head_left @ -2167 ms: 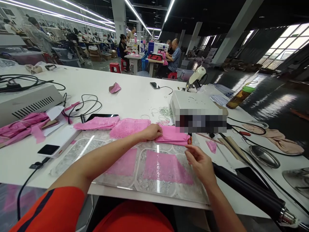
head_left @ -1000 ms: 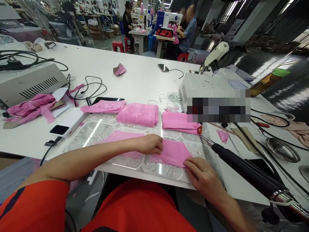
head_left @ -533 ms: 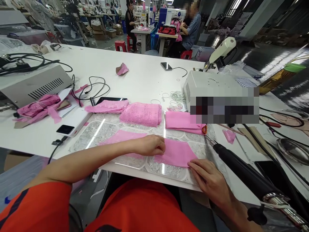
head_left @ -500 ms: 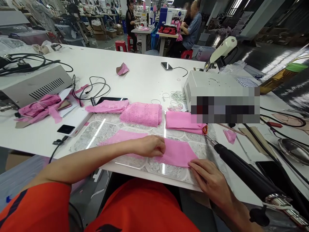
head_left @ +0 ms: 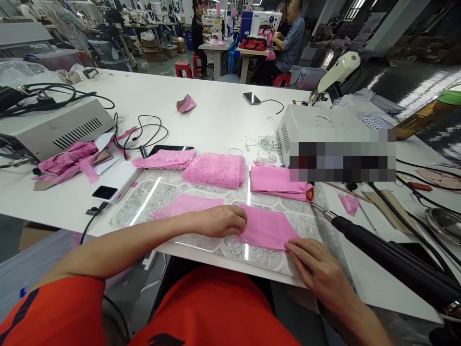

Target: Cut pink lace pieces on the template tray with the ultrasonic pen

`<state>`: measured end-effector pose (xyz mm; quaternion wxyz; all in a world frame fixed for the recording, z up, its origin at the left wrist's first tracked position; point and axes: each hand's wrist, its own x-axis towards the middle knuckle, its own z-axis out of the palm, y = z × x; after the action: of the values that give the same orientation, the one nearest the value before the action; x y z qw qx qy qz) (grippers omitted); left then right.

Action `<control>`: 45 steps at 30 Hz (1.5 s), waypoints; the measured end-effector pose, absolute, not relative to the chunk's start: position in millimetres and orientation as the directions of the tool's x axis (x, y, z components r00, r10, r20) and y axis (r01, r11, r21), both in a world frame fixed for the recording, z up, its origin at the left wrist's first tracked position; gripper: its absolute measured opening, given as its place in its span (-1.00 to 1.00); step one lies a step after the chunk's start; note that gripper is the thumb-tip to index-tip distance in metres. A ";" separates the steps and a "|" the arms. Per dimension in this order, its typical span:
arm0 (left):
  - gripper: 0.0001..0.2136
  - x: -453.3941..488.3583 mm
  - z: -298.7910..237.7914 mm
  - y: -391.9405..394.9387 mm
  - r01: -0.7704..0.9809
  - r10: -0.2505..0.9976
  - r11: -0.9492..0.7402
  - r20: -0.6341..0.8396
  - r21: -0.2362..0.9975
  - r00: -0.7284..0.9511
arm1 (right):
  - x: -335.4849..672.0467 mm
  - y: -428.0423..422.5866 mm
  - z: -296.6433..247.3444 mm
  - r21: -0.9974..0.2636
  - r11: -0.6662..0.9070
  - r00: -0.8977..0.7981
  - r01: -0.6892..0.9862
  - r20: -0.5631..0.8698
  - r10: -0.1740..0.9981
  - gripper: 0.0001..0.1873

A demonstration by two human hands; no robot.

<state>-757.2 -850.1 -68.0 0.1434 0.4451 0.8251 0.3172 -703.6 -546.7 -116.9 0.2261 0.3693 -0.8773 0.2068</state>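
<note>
A flat pink fabric piece (head_left: 268,227) lies on the clear patterned mat (head_left: 140,199) in front of me. My left hand (head_left: 227,222) is closed, its curled fingers pinching the left end of this piece. At the near right corner, my right hand (head_left: 319,264) grips the same fabric between thumb and fingers. A second, thinner pink piece (head_left: 189,204) lies to the left, partly hidden beneath my left forearm. Behind them are a folded lacy pink stack (head_left: 215,171), another lacy bundle (head_left: 165,158) and a smooth folded pink stack (head_left: 279,181).
A black-handled tool (head_left: 382,254) with a thin metal tip extends along the right, its tip near the smooth stack. Grey metal boxes stand at left (head_left: 72,126) and right (head_left: 320,125). A white power bank (head_left: 117,185), cables and thin loops lie about. People sew beyond the table.
The view has shifted slightly, moving the table contents a little rightward. My hands stay on the same fabric, whose left edge now shows more clearly beside my left fingers.
</note>
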 end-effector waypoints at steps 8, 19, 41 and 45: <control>-0.89 -762.7 -63.8 -852.7 0.350 0.685 0.448 -0.064 0.823 -0.726 | -703.1 -563.1 -100.1 -0.182 0.668 -0.642 -0.721 0.537 -0.547 -0.68; -0.94 -768.1 -71.2 -854.8 0.277 0.599 0.457 -0.062 0.845 -0.798 | -724.4 -558.6 -118.4 -0.104 0.832 -0.743 -0.545 0.520 -0.422 -0.75; -0.50 -726.5 -67.6 -955.1 -0.520 0.065 -0.257 -0.523 0.814 -0.850 | -787.8 -783.1 -54.0 -0.514 0.209 -0.421 -0.832 0.339 -0.841 -0.61; -0.66 -725.1 -69.9 -955.0 -0.534 -0.017 0.050 -0.534 0.844 -0.845 | -796.4 -745.6 -58.8 -0.598 0.473 -0.683 -0.647 0.178 -0.709 -0.79</control>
<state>-725.1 -955.0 -69.9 0.1958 -0.1976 0.6977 0.6601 -796.4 -745.6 -58.8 -0.0474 0.3955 -0.8569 0.3273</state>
